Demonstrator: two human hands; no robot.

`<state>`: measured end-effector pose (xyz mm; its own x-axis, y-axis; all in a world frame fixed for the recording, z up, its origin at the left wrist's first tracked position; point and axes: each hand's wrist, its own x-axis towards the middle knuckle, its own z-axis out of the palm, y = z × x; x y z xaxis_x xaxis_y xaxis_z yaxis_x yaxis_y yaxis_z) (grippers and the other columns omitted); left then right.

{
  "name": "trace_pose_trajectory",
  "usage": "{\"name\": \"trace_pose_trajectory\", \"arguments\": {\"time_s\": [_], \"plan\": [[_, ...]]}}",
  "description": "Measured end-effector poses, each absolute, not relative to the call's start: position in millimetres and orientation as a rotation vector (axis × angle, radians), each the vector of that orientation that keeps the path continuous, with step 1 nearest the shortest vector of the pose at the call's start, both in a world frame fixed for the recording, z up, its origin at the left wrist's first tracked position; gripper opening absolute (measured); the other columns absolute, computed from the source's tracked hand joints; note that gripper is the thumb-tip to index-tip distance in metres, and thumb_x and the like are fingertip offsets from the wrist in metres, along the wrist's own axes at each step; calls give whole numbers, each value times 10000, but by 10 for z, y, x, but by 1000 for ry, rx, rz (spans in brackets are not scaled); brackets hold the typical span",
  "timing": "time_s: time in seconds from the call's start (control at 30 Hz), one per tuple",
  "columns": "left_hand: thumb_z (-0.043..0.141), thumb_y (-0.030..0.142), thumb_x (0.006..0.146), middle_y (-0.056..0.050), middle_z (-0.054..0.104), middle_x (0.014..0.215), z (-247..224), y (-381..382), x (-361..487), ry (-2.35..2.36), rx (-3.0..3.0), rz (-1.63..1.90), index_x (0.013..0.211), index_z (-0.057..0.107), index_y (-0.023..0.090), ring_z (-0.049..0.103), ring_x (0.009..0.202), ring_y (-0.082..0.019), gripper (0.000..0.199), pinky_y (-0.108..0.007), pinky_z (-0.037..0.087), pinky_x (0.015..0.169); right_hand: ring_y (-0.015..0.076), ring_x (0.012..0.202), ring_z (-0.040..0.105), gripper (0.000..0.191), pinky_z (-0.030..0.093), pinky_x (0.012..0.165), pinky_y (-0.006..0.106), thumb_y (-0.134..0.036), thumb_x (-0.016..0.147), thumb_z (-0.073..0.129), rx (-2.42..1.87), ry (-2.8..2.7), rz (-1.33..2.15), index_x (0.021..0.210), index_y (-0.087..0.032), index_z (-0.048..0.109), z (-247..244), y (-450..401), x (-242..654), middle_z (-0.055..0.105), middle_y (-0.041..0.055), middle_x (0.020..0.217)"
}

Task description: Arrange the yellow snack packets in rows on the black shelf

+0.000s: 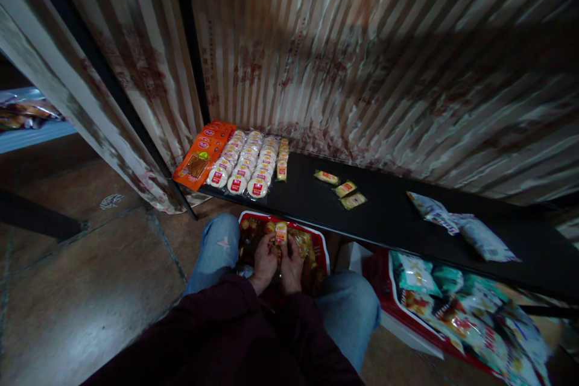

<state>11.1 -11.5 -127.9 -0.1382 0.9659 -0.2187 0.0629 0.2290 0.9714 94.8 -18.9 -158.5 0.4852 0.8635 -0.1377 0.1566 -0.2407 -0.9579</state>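
Observation:
Over a red basket (324,253) between my knees, a small yellow snack packet (281,231) with a red-and-white label is held upright. My left hand (264,262) pinches it from the left, and my right hand (292,266) grips its lower right side; some fingertips are hidden. Below my hands the basket holds several wrapped snacks (302,242), too dim to name. On the black shelf (307,193) ahead, a short row of similar yellow packets (282,167) stands beside rows of round white wrapped crackers (257,187). Several loose yellow packets (345,188) lie farther right.
An orange snack bag (201,157) lies at the shelf's left end, near a black metal post (192,42). Two white-and-blue bags (484,236) rest on the right. Another red basket (391,289) at lower right holds several snack bags. A pleated curtain (339,54) hangs behind.

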Motion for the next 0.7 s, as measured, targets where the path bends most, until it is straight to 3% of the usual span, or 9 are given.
{"name": "trace_pose_trajectory", "arguments": {"time_s": [0.53,0.7], "plan": [[464,69,770,-83,629,1140,-940,209,129,1419,1215,1209,1094,649,200,574,1088,-186,395,-336,433,1028,289,1021,606,544,447,938,436,-546,751,527,-1657,-1088,649,1095,-160,696,-1258,220,974,694,158,1097],[452,76,772,-91,624,1163,-804,345,137,1422,1247,1224,1102,644,193,565,1111,-195,399,-347,415,1046,286,1021,600,523,440,943,426,-518,753,527,-1648,-1115,659,1096,-157,687,-1127,371,973,668,160,1128]]}}
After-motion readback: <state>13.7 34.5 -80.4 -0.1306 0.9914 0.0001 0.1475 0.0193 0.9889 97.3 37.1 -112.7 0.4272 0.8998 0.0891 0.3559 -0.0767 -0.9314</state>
